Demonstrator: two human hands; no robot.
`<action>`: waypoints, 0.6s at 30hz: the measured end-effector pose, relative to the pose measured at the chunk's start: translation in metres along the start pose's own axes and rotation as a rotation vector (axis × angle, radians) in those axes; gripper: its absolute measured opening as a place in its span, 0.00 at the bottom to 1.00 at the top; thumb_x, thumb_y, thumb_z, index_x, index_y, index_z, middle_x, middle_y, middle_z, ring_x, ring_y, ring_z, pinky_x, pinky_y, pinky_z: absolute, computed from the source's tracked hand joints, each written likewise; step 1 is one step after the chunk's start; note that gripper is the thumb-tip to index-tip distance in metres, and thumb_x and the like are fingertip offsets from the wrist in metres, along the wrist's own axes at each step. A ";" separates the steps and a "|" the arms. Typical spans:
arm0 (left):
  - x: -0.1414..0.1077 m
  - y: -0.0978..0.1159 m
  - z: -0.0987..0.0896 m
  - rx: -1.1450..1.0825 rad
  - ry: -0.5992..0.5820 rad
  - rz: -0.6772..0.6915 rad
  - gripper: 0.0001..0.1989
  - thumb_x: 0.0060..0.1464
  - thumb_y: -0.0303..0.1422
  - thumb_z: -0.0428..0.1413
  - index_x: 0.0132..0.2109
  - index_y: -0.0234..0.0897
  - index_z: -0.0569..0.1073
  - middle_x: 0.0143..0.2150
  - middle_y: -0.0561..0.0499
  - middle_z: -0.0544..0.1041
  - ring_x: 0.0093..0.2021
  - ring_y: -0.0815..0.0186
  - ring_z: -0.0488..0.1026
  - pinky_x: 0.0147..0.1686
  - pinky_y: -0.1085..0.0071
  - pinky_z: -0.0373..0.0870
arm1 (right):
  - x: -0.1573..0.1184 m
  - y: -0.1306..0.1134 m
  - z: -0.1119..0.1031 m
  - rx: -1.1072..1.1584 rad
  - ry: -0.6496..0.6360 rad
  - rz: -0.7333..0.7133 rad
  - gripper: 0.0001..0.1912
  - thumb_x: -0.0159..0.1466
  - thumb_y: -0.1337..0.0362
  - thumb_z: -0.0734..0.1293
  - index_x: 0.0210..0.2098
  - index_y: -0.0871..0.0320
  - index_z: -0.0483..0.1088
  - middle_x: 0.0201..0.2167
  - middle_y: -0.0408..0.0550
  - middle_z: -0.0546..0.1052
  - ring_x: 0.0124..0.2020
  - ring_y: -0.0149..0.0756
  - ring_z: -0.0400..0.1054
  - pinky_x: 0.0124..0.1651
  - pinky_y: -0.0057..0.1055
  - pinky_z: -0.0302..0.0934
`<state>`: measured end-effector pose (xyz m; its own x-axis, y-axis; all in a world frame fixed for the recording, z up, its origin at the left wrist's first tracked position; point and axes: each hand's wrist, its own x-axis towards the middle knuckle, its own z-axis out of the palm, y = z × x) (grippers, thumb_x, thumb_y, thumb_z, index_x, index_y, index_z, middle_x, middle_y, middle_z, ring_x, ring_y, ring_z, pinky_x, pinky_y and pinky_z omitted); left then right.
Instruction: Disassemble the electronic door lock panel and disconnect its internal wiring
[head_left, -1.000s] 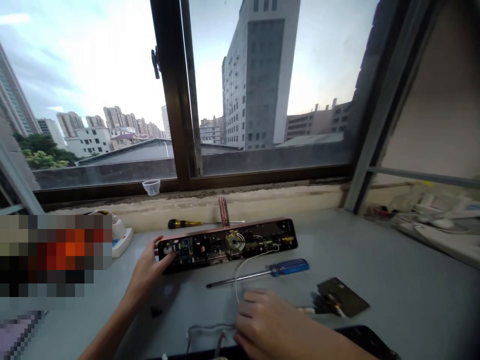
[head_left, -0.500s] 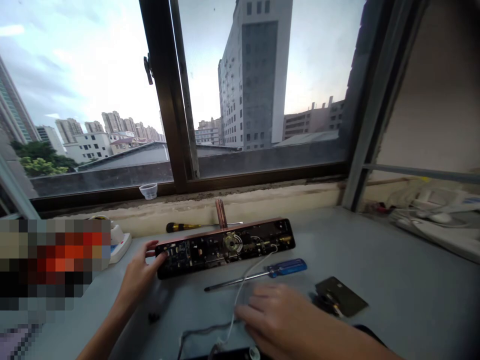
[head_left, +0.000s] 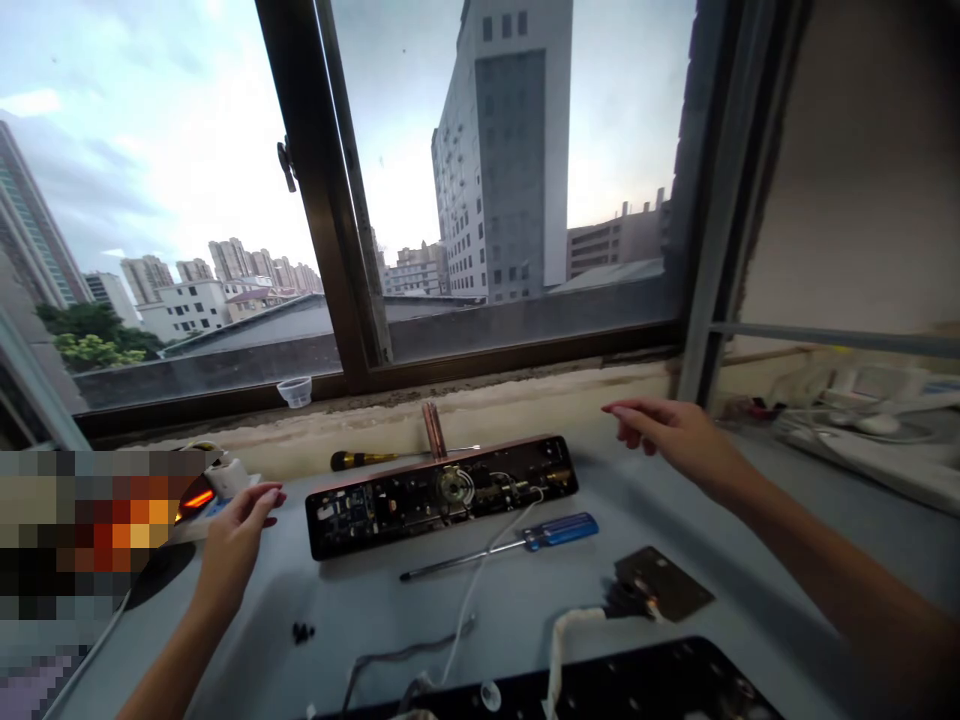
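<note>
A long black housing with exposed circuit boards and a copper-coloured edge lies on the grey table, a copper tube standing up behind it. My left hand is raised just left of the housing, apart from it, fingers loosely curled and nothing visible in them. Above the table's right side hangs my right hand, its fingers partly bent, also without anything visible in it. A blue-handled screwdriver lies in front of the housing. A white wire runs from the housing down to a larger black panel at the bottom edge.
Behind the housing lies a yellow-and-black screwdriver. Small black screws sit at front left, a dark square plate with cables at front right. A clear cup stands on the sill; white devices are at far right.
My left hand has let go of the housing's left end and moved left. My right hand has risen from the front wires to the right, uncovering the black panel and the white-wrapped cable.
</note>
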<state>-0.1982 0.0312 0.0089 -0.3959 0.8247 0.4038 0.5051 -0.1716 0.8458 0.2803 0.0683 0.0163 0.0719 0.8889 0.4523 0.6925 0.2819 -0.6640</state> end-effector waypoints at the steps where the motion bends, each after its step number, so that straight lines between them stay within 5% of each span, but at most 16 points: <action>1: 0.002 -0.004 -0.001 -0.014 0.011 -0.032 0.17 0.42 0.44 0.52 0.35 0.36 0.71 0.31 0.50 0.74 0.39 0.59 0.71 0.33 0.68 0.70 | 0.001 0.011 0.001 -0.026 0.007 0.018 0.26 0.58 0.49 0.50 0.38 0.64 0.65 0.25 0.52 0.70 0.26 0.38 0.65 0.26 0.30 0.58; 5: 0.006 -0.015 -0.003 -0.023 -0.026 -0.122 0.19 0.41 0.44 0.52 0.35 0.34 0.71 0.30 0.48 0.74 0.37 0.59 0.72 0.31 0.69 0.70 | 0.002 0.048 0.008 -0.176 -0.067 0.027 0.19 0.56 0.55 0.54 0.35 0.61 0.68 0.32 0.53 0.73 0.35 0.42 0.66 0.39 0.36 0.58; 9: 0.003 -0.018 0.000 0.009 -0.095 -0.138 0.19 0.39 0.44 0.52 0.34 0.33 0.72 0.27 0.48 0.75 0.34 0.60 0.73 0.28 0.71 0.69 | 0.002 0.074 0.021 -0.314 -0.198 0.002 0.12 0.55 0.62 0.56 0.31 0.59 0.70 0.34 0.50 0.73 0.37 0.41 0.66 0.40 0.33 0.58; 18: 0.000 -0.016 0.006 0.108 -0.218 -0.153 0.20 0.34 0.45 0.53 0.31 0.34 0.74 0.24 0.50 0.76 0.30 0.60 0.72 0.28 0.70 0.66 | -0.005 0.084 0.032 -0.547 -0.284 0.021 0.08 0.62 0.67 0.59 0.39 0.62 0.66 0.40 0.49 0.68 0.40 0.36 0.63 0.45 0.37 0.56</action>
<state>-0.2013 0.0373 -0.0071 -0.3058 0.9349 0.1800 0.5352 0.0124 0.8447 0.3154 0.0991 -0.0605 -0.0525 0.9749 0.2164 0.9662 0.1044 -0.2358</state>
